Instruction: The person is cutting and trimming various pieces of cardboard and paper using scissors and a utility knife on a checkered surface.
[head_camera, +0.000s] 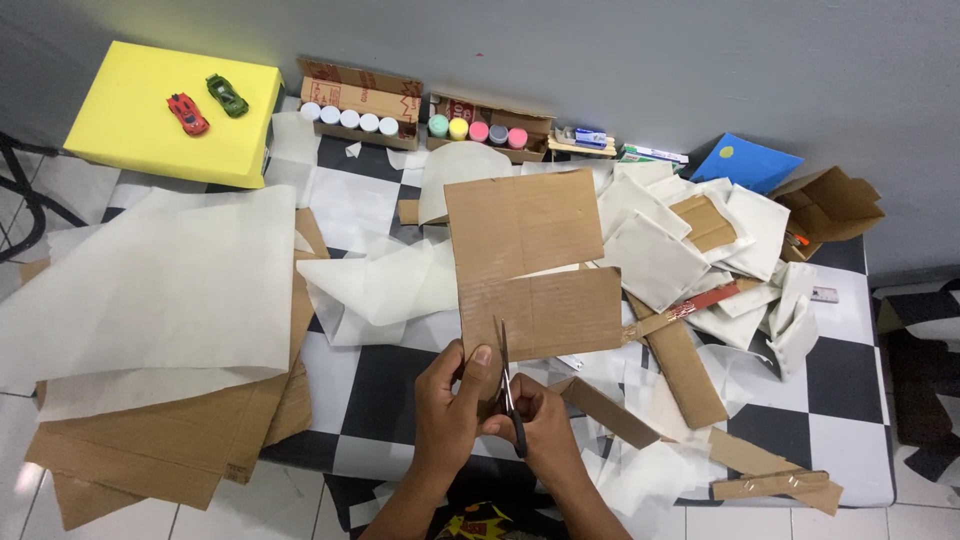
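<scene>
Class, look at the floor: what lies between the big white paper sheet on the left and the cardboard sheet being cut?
In the head view, crumpled white paper lies between the big white paper sheet and the cardboard sheet.

A low surface covered in a black-and-white checkered cloth (385, 385) sits on a pale tiled floor. A large notched cardboard sheet (530, 265) lies near its middle. Left of that sheet, big white paper sheets (160, 290) rest over flat brown cardboard (150, 450) that overhangs onto the floor. Right of it lie folded white paper pieces (690, 250) and cardboard strips (685, 370). Behind it, along the wall, stand two open boxes of paint pots (420, 120), a blue folder (745, 160) and an open carton (830, 205). Far left of it sits a yellow block (140, 130).
</scene>
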